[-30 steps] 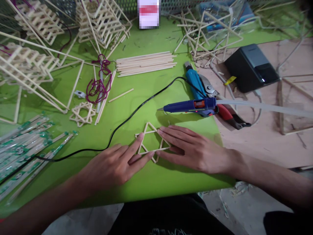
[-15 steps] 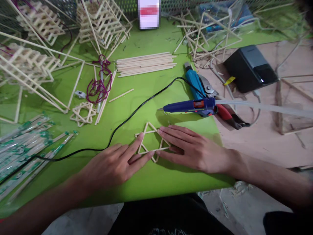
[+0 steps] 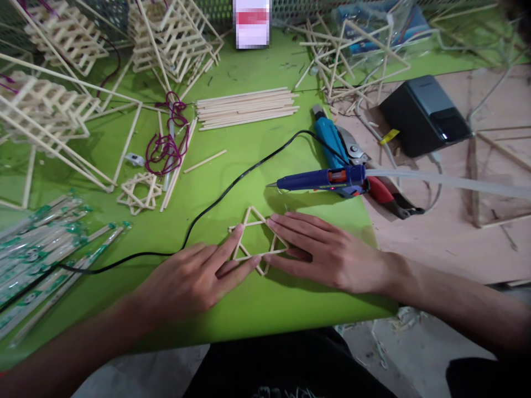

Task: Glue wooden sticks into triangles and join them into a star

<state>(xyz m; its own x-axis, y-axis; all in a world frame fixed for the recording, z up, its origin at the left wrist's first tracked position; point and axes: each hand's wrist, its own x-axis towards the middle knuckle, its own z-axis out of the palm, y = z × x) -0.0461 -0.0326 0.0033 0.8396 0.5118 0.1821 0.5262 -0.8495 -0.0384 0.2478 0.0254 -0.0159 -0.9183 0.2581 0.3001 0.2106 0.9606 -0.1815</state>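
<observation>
A small six-pointed star of thin wooden sticks (image 3: 261, 255) lies flat on the green table, between my two hands. My left hand (image 3: 199, 273) rests at its left side, index fingertip on the upper left corner and thumb tip on the lower stick. From the right, my right hand (image 3: 327, 251) touches the star with outstretched fingers at the upper right and the thumb at the lower stick. Both hands have their fingers apart and press on the sticks rather than wrap round them. A blue glue gun (image 3: 319, 179) lies just beyond, its nozzle pointing left.
Behind lie a bundle of sticks (image 3: 246, 108), a purple cord (image 3: 166, 152) and another stick star (image 3: 140, 193). Stacked stick structures (image 3: 170, 44) stand back left; wrapped chopsticks (image 3: 45, 249) lie left. A black cable (image 3: 232, 185) crosses the table. Pliers (image 3: 390, 196) and a black box (image 3: 427, 116) are right.
</observation>
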